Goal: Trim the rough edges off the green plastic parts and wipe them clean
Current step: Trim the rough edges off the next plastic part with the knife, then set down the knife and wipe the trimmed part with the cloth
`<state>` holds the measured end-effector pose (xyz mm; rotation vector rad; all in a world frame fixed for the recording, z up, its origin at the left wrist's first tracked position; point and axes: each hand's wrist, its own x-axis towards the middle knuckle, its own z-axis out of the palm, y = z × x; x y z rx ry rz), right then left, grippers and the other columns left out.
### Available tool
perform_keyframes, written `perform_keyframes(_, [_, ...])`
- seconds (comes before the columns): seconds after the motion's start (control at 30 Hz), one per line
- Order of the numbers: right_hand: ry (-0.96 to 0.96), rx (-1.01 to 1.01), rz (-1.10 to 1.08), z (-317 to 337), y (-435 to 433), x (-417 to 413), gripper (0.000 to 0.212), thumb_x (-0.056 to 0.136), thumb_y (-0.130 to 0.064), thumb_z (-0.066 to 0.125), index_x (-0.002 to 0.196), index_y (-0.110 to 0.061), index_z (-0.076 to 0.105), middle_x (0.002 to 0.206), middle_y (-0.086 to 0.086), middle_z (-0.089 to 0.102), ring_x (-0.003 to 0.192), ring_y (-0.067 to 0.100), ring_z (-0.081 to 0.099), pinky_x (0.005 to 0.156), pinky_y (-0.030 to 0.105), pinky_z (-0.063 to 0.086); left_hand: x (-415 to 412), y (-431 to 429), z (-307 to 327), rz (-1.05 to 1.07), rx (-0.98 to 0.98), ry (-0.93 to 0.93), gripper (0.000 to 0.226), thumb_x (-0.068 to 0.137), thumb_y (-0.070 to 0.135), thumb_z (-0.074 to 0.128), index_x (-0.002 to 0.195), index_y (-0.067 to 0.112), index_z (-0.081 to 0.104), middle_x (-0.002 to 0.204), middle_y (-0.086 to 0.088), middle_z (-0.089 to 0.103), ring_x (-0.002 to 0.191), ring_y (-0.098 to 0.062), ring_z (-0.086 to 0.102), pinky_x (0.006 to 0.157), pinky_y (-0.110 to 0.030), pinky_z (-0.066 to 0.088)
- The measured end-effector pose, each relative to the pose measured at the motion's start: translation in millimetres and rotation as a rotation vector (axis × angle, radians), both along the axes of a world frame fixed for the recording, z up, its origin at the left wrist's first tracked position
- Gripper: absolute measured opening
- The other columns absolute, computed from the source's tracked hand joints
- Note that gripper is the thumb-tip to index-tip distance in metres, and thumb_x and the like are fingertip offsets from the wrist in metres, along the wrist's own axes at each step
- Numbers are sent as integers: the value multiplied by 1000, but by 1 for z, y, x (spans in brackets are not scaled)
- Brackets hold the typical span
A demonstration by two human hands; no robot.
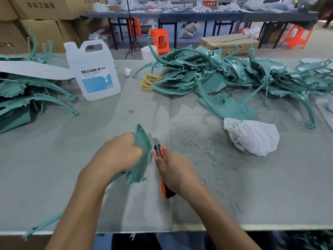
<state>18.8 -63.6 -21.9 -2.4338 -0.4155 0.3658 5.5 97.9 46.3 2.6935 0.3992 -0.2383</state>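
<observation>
A green plastic part point(142, 141) is gripped in the left hand point(122, 152), with fingers curled round its left side, and is held on edge over the front middle of a grey table point(54, 177). An orange utility knife point(158, 150) is clasped in the closed right hand point(177, 173), just beside the part's right edge; whether the blade touches the plastic cannot be told through the blur.

The table's near edge is crossed by both forearms, and by a thin green strip point(41, 226) at the lower left. Grey surface shows to the left of the hands. To the right, loose shavings point(198, 150) are scattered, and beyond them a crumpled white cloth point(252, 136) is set.

Heaps of green parts are stacked at the far right point(234, 78) and along the left edge point(27, 91). Between them a white plastic jug point(93, 73) stands upright. A yellow piece point(148, 82) is seen beside the right heap.

Behind the table, cardboard boxes point(45, 8), an orange stool point(160, 40) and long dark tables point(198, 14) are seen.
</observation>
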Motion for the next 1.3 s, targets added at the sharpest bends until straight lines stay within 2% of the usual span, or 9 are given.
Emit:
perform_keyframes(0.3, [85, -83, 17, -1, -10, 2, 38, 107, -42, 40, 133, -16, 49, 124, 15, 64, 114, 35, 59, 84, 39, 43, -6, 6, -1, 2, -35, -12, 10, 89, 26, 57, 90, 17, 59, 91, -8, 68, 87, -31, 65, 80, -40, 55])
perform_keyframes(0.43, [-15, -102, -91, 10, -45, 11, 37, 105, -52, 42, 124, -21, 48, 93, 6, 63, 88, 32, 59, 71, 38, 41, -12, 15, -5, 0, -80, -21, 16, 93, 35, 60, 94, 19, 61, 93, -4, 70, 87, -26, 66, 83, -41, 55])
perform_keyframes(0.63, [-89, -334, -165, 0, -95, 22, 37, 103, -56, 40, 122, -27, 56, 122, 4, 60, 112, 31, 59, 90, 39, 45, -12, 24, -8, 71, -116, -180, 19, 85, 45, 70, 83, 27, 64, 77, 9, 72, 69, -17, 68, 62, -31, 53])
perform_keyframes(0.8, [-564, -256, -428, 2, -151, 61, 43, 96, -47, 56, 129, -22, 65, 137, 19, 54, 127, 45, 47, 107, 54, 37, -3, 16, -17, 48, -36, -300, 25, 86, 52, 67, 82, 29, 59, 77, 8, 66, 77, -21, 63, 68, -35, 50])
perform_keyframes(0.9, [-302, -391, -549, 1, -185, 87, 55, 96, -65, 47, 146, -44, 46, 161, 14, 27, 147, 43, 23, 114, 66, 22, -8, 20, -28, 66, -92, -324, 21, 88, 51, 66, 91, 31, 59, 79, 12, 64, 76, -14, 61, 66, -32, 47])
perform_keyframes(0.97, [-140, -432, -544, -11, -202, 92, 54, 91, -75, 38, 141, -52, 40, 157, 8, 31, 144, 39, 28, 113, 65, 27, -16, 26, -36, 67, -165, -320, 18, 88, 48, 67, 96, 34, 59, 81, 16, 65, 77, -6, 61, 66, -30, 46])
perform_keyframes(1.1, [-239, -280, -560, -26, -209, 92, 47, 96, -58, 50, 133, -32, 56, 138, 18, 53, 125, 42, 49, 102, 52, 42, -33, 37, -48, 56, -231, -285, 11, 90, 42, 68, 95, 34, 62, 80, 15, 68, 79, -10, 64, 77, -36, 54])
perform_keyframes(1.23, [-419, -143, -578, -30, -203, 95, 28, 97, -19, 64, 120, -1, 67, 115, 33, 61, 107, 48, 55, 93, 51, 42, -39, 40, -51, 28, -262, -303, 9, 96, 40, 60, 94, 32, 61, 76, 13, 70, 72, -10, 70, 77, -42, 56])
perform_keyframes(1.3, [-458, -83, -632, -29, -203, 96, 20, 98, -12, 62, 108, 5, 66, 105, 32, 63, 102, 46, 54, 88, 49, 40, -39, 40, -45, 27, -293, -332, 7, 98, 41, 57, 97, 34, 58, 76, 12, 72, 71, -10, 71, 74, -43, 56])
